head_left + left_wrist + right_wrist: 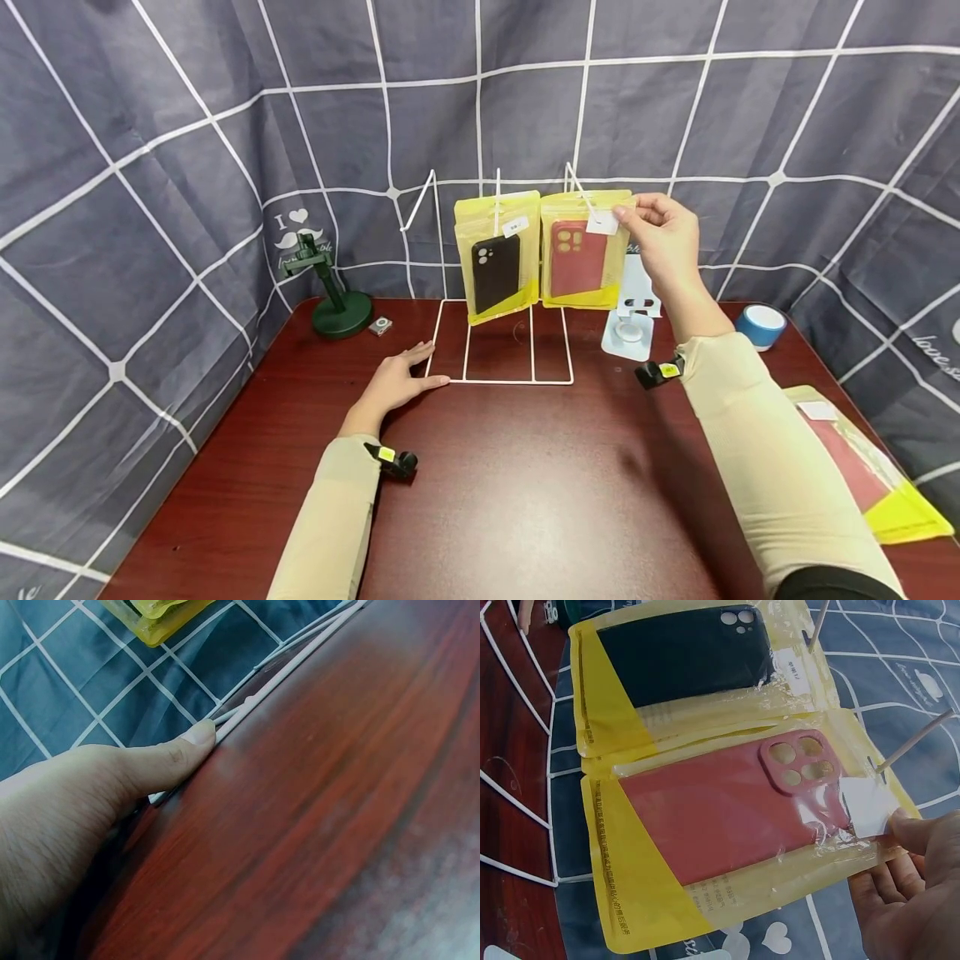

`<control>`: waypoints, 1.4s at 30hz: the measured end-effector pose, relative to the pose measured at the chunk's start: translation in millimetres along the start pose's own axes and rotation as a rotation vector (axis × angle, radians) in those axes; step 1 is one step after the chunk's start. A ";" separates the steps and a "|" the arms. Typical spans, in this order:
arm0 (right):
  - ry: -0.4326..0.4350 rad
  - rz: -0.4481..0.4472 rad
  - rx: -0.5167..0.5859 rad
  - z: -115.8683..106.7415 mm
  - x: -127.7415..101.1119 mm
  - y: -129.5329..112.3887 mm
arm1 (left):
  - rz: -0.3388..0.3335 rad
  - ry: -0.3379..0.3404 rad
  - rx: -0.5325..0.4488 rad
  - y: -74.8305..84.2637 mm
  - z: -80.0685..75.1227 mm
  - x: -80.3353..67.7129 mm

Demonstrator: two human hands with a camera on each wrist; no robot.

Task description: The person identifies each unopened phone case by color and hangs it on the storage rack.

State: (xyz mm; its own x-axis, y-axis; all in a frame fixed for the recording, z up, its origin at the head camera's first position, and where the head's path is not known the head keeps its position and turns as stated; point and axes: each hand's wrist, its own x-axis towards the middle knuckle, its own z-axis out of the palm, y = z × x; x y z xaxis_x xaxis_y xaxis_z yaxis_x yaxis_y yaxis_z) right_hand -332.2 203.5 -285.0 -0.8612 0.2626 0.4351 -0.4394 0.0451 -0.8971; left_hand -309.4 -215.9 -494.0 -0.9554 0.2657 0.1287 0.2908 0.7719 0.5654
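Head view shows the right hand (663, 237) up at the white wire rack (498, 342), fingers pinching the top corner of the red phone case packet (581, 254), which hangs on a rack hook right beside the black case packet (497, 254). Left hand (401, 379) lies flat on the dark red worktop (525, 492), fingers relaxed, thumb touching the rack's base wire.

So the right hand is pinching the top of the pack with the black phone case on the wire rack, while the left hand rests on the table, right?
Not quite. The right hand pinches the pack with the red case, as the right wrist view shows; the black case hangs beside it. The rest holds: the left hand rests on the table.
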 end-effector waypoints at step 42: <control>-0.491 0.216 -1.147 -332.5 -123.2 103.6 | -0.009 -0.012 -0.013 3.1 -0.5 -2.0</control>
State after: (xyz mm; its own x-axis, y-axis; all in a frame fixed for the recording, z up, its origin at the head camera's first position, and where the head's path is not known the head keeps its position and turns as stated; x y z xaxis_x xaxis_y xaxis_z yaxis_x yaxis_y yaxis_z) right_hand -186.7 496.3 -456.9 -0.9994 -0.0041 0.0334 -0.0170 0.9175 -0.3973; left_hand -306.6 -214.4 -492.0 -0.9572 0.2660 0.1137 0.2816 0.7666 0.5771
